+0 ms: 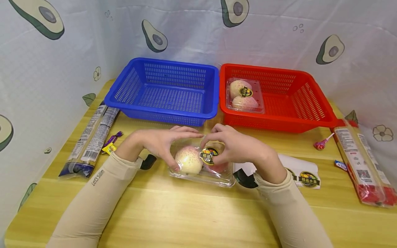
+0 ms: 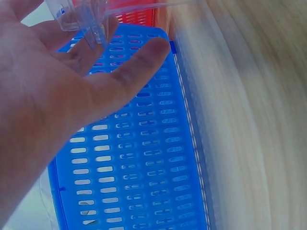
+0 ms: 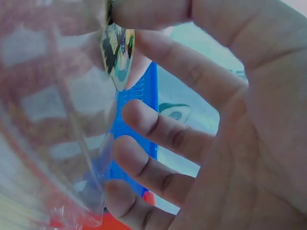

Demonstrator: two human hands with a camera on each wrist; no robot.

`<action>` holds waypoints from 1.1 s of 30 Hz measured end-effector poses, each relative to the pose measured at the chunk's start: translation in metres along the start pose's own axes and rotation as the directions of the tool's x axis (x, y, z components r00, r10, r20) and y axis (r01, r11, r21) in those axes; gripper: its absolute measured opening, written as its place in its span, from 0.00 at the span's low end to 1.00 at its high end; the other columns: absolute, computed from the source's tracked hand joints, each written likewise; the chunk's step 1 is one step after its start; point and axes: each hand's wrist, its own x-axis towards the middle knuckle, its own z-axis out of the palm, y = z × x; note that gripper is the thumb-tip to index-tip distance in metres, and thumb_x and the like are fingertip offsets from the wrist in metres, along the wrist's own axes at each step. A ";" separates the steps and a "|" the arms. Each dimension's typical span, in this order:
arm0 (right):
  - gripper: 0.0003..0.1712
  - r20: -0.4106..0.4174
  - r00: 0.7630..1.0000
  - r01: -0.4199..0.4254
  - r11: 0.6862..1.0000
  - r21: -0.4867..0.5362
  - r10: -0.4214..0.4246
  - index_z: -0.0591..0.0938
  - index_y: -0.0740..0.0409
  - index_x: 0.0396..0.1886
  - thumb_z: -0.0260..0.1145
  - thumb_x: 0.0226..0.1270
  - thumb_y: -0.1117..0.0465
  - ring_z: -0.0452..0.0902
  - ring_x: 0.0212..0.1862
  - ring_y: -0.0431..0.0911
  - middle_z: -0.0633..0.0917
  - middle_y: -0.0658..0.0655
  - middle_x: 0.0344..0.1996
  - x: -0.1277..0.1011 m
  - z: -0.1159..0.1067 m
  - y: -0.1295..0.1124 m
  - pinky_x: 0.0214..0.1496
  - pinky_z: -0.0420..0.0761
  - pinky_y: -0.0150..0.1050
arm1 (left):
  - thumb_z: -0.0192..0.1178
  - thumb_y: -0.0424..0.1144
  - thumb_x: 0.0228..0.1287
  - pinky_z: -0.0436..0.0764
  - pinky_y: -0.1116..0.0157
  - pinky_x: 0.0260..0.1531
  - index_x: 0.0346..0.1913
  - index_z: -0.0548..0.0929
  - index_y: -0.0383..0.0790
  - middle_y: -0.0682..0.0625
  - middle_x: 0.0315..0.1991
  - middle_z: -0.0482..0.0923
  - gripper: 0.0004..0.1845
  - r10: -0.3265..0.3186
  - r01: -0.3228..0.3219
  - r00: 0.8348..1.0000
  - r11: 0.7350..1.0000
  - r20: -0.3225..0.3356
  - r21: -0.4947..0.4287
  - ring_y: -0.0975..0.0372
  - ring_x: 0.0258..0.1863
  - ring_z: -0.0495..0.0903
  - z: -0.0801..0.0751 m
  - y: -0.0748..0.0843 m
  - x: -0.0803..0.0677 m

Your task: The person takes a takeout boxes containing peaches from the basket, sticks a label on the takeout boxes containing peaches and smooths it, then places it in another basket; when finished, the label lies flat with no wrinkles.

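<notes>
Both hands (image 1: 164, 143) hold a clear fruit box (image 1: 201, 165); another sits in the red basket (image 1: 310, 113).

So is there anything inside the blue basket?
No, the blue basket shows only its bare slotted floor in the head view, while the red basket holds a clear fruit box.

I see a clear, glossy plastic clamshell (image 1: 201, 170) under my hands, with a shiny printed paper sticker (image 1: 209, 155) on its lid. The table (image 1: 186, 213) looks like smooth pale wood with a soft sheen. The blue basket (image 1: 164, 91) and red basket (image 1: 279, 98) are perforated hard plastic, slightly glossy. My sleeves (image 1: 102, 193) are matt beige knit cloth. The backdrop (image 1: 192, 31) is thin printed fabric, creased. The long packets (image 1: 91, 137) wear crinkly glossy film.
</notes>
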 end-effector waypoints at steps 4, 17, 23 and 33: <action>0.17 -0.009 1.000 0.014 1.000 -0.004 -0.015 0.85 0.42 0.40 0.74 0.49 0.63 0.70 0.44 0.51 0.76 0.53 0.38 0.000 0.000 0.001 0.42 0.75 0.44 | 0.79 0.52 0.46 0.54 0.42 0.70 0.81 0.55 0.46 0.46 0.80 0.45 0.60 0.008 -0.008 1.000 1.000 -0.003 0.004 0.54 0.77 0.43 0.000 0.000 0.001; 0.16 0.078 0.997 -0.010 0.996 0.091 0.003 0.87 0.39 0.44 0.79 0.55 0.54 0.68 0.50 0.49 0.76 0.51 0.43 -0.008 -0.009 0.021 0.48 0.75 0.47 | 0.79 0.53 0.47 0.54 0.40 0.70 0.81 0.54 0.49 0.46 0.80 0.45 0.60 -0.014 0.014 1.000 1.000 -0.008 0.020 0.53 0.77 0.43 -0.001 0.001 0.000; 0.19 0.122 0.993 -0.030 0.954 0.300 -0.007 0.85 0.43 0.48 0.80 0.57 0.53 0.68 0.56 0.51 0.75 0.54 0.52 -0.007 -0.009 0.052 0.53 0.79 0.48 | 0.78 0.54 0.51 0.56 0.46 0.72 0.78 0.62 0.46 0.45 0.78 0.55 0.53 0.002 0.005 0.996 0.997 -0.093 0.073 0.53 0.77 0.51 -0.010 0.007 -0.009; 0.23 0.206 0.959 0.050 0.835 0.549 -0.194 0.76 0.57 0.53 0.76 0.62 0.65 0.74 0.52 0.57 0.81 0.60 0.46 0.004 0.005 0.082 0.52 0.79 0.44 | 0.69 0.35 0.66 0.73 0.59 0.63 0.60 0.82 0.39 0.46 0.60 0.79 0.20 -0.118 -0.095 0.565 0.974 -0.816 -0.206 0.55 0.61 0.75 -0.050 0.001 -0.060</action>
